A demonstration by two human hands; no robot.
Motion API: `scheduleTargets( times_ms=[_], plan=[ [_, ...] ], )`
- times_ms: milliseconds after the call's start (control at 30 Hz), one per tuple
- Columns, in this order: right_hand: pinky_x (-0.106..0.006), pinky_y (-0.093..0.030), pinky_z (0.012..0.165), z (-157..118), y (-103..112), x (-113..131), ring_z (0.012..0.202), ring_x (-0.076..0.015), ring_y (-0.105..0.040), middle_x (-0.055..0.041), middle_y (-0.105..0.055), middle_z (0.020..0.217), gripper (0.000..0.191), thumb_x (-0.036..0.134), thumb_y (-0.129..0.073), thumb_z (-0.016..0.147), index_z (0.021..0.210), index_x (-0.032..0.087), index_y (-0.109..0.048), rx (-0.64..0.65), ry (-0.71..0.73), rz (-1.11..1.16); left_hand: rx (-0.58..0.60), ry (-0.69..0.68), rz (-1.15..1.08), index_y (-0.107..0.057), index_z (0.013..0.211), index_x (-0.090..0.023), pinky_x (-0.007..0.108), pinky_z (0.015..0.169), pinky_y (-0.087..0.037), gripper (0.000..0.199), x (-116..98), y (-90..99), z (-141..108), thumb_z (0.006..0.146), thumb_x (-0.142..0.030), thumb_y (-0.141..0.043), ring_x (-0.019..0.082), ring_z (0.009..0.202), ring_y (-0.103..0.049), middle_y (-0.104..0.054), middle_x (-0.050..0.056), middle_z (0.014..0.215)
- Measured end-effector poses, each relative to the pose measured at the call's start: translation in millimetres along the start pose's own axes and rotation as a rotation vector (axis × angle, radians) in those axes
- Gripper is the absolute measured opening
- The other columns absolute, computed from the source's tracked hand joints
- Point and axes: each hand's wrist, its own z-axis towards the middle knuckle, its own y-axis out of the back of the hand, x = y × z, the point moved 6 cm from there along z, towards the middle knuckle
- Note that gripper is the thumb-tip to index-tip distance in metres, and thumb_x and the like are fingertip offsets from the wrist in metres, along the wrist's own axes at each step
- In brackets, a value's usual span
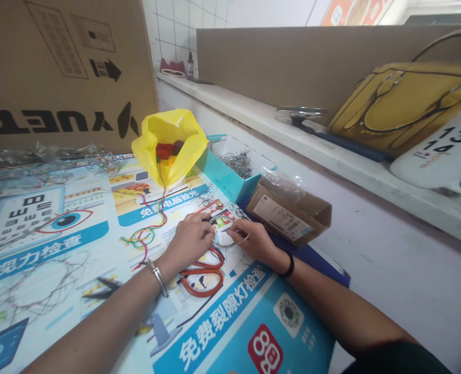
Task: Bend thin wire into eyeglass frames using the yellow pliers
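Note:
Above the printed table cover, my left hand (192, 236) is closed on the left side of a thin round hoop (223, 245), fingertips bent over its rim. At the hoop's right side, my right hand (255, 240) pinches thumb and forefinger together at the edge. A fine thread or wire loops by those fingers; which of the two, I cannot tell. Just below the hoop lie scissors with orange-red handles (199, 271), their blades partly hidden. Red, green and yellow threads (146, 236) trail over the cover to the left of my left hand.
A yellow bag (148, 140) holds red material. Behind the hands stand a teal box (230, 179) of tangled wire and an open brown carton (288, 213). Dark-jawed pliers (103, 288) and loose wire (39, 285) lie left. A ledge (246, 104) runs along the right.

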Motion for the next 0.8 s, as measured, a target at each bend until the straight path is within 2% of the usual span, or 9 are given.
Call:
scheduleTargets(
  times_ms=[800],
  plan=[
    [-0.021, -0.036, 0.057, 0.5, -1.1, 0.9, 0.059, -0.0099, -0.048, 0.0013, -0.059, 0.066, 0.016, 0.029, -0.053, 0.083, 0.071, 0.019, -0.058, 0.001, -0.022, -0.008, 0.024, 0.021, -0.026, -0.067, 0.074, -0.023, 0.045, 0.093, -0.040, 0.020, -2.4, 2.5, -0.3, 0.080, -0.025, -0.048, 0.027, 0.113, -0.048, -0.058, 0.004, 0.121]
  ],
)
